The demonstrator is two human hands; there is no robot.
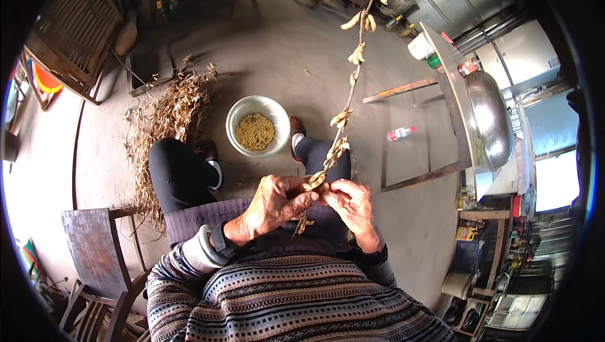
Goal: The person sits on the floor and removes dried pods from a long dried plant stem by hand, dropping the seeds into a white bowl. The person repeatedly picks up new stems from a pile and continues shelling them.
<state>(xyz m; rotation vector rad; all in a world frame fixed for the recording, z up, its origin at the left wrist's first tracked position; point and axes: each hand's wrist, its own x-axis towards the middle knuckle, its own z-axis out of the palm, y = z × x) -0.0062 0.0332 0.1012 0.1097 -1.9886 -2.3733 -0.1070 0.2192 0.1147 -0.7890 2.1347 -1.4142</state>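
A long dried soybean stalk with several tan pods slants up and away from my lap. My left hand grips it near its lower end, thumb and fingers around a cluster of pods. At the same cluster, the fingertips of my right hand pinch a pod; the exact contact is partly hidden by the fingers. On the floor between my feet stands a pale plastic basin, holding a layer of yellow soybeans. Left of my knee lies a heap of dried soybean plants.
A wooden chair is close on my left. To the right, a table carries a metal colander, and a plastic bottle lies on the floor by its frame. A slatted wooden chair is at the far left.
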